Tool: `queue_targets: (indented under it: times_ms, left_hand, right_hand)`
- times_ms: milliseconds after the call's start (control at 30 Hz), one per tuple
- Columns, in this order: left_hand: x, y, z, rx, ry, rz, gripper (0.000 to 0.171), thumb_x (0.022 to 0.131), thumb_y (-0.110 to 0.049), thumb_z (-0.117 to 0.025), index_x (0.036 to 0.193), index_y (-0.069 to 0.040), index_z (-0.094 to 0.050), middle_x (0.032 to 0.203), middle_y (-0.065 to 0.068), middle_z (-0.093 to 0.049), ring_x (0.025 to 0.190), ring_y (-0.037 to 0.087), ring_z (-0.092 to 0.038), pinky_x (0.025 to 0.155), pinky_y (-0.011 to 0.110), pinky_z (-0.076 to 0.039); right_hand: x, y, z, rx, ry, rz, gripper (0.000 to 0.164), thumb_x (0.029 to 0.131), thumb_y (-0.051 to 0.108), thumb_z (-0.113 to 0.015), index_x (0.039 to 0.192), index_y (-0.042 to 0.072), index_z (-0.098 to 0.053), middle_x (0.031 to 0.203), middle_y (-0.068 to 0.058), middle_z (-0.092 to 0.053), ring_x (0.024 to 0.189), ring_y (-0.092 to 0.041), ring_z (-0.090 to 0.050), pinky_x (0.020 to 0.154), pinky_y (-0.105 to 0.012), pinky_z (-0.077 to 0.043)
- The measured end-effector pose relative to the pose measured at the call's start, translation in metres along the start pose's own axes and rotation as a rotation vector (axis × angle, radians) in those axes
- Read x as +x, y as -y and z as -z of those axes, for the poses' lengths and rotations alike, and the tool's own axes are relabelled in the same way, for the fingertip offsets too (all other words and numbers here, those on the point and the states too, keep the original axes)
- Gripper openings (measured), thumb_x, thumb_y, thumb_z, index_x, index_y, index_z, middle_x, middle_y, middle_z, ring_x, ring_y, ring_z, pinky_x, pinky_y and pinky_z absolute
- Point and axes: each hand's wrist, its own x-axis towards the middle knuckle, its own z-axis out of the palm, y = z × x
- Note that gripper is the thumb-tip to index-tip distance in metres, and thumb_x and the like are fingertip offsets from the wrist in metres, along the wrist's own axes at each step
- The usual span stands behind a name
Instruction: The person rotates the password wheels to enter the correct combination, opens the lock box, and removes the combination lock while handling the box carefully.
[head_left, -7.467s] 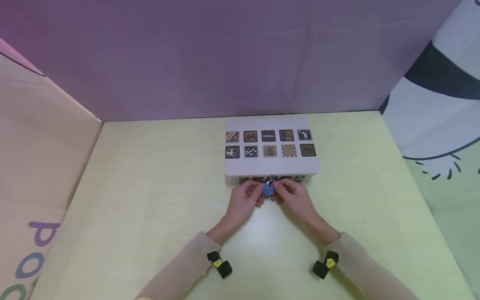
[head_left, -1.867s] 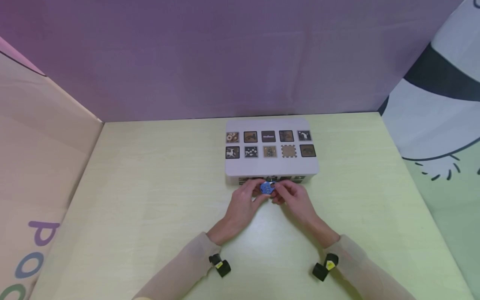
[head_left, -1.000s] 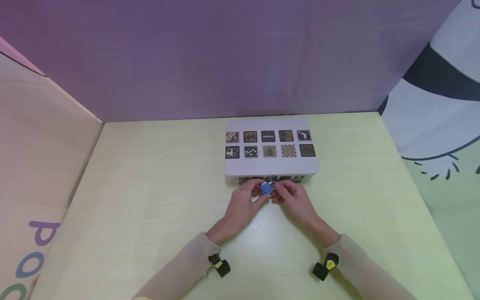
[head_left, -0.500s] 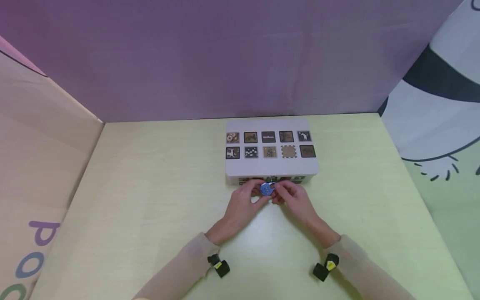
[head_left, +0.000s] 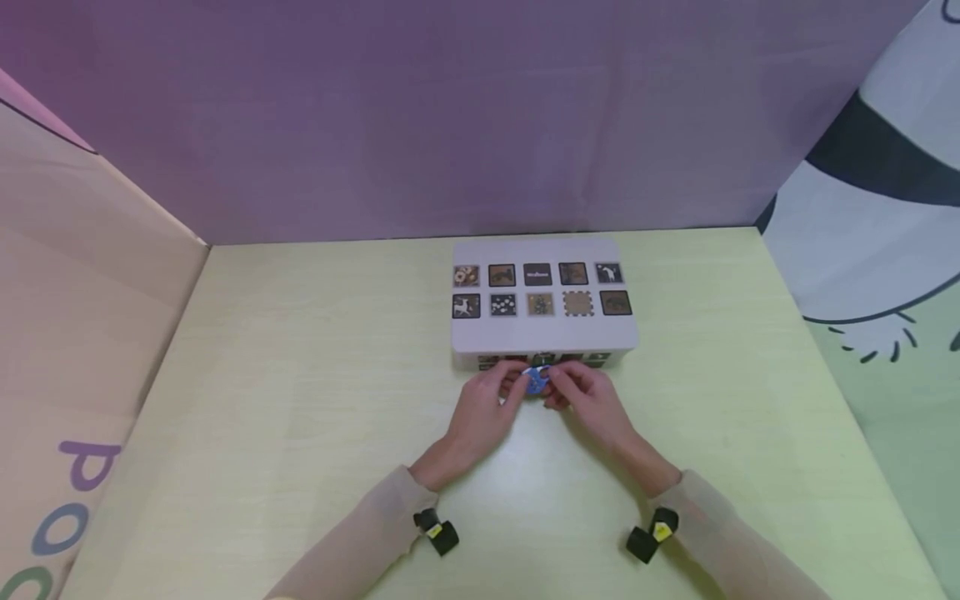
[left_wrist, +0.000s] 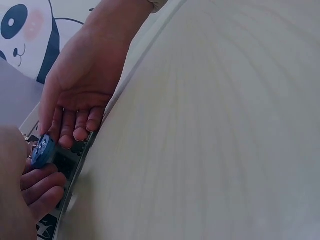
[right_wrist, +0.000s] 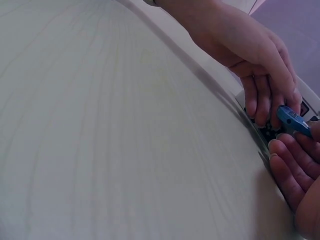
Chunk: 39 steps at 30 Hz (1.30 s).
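Note:
A small blue padlock (head_left: 536,381) with a rounded body is held at the front of a white box (head_left: 543,333). The left hand (head_left: 480,408) grips its left side, thumb in front and fingers behind. From the right, the right hand (head_left: 592,400) pinches the padlock near its curved top. In the left wrist view, the blue padlock (left_wrist: 43,151) sits between the fingertips of both hands, close to the box's patterned front. The right wrist view shows the padlock (right_wrist: 294,121) edge-on, with small dark marks on it. Fingers partly cover its body.
The box has rows of square pictures on its lid and front, and stands on a pale wooden table (head_left: 315,358) near the purple back wall (head_left: 390,117). Printed panels (head_left: 870,242) rise at the sides. A small black camera (head_left: 437,532) is worn on each wrist.
The left thumb has moved up from the padlock's lower edge onto its front left side, and the padlock has tilted slightly. The right hand and the box stay about where they were.

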Motion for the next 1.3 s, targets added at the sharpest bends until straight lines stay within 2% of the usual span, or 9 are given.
queue_targets:
  times_ms: [700, 1100, 1300]
  left_hand:
    - [-0.0017, 0.0016, 0.0012, 0.025, 0.003, 0.012, 0.021, 0.103, -0.016, -0.064, 0.116, -0.001, -0.07, 0.095, 0.007, -0.075, 0.081, 0.014, -0.069, 0.072, 0.018, -0.059]
    - [-0.0026, 0.0017, 0.001, -0.034, -0.006, 0.036, 0.019, 0.103, -0.016, -0.064, 0.114, -0.002, -0.068, 0.097, 0.007, -0.074, 0.083, 0.014, -0.069, 0.074, 0.02, -0.06]
    - [-0.0028, 0.0026, 0.001, -0.061, -0.02, 0.049, 0.017, 0.103, -0.014, -0.064, 0.114, -0.002, -0.067, 0.099, 0.008, -0.074, 0.085, 0.015, -0.069, 0.076, 0.021, -0.06]
  right_hand:
    - [-0.002, 0.0015, -0.0001, -0.023, 0.03, 0.037, 0.024, 0.106, 0.01, -0.056, 0.115, -0.012, -0.062, 0.095, -0.022, -0.07, 0.078, -0.012, -0.068, 0.076, -0.024, -0.061]
    - [-0.0016, -0.0001, 0.0002, -0.013, 0.041, 0.031, 0.025, 0.105, 0.012, -0.058, 0.118, -0.009, -0.063, 0.101, -0.019, -0.071, 0.083, -0.015, -0.07, 0.08, -0.025, -0.062]
    - [-0.001, -0.0023, -0.0005, 0.0, 0.048, 0.049, 0.024, 0.104, 0.008, -0.06, 0.118, -0.011, -0.063, 0.107, -0.023, -0.07, 0.086, -0.015, -0.071, 0.082, -0.027, -0.063]
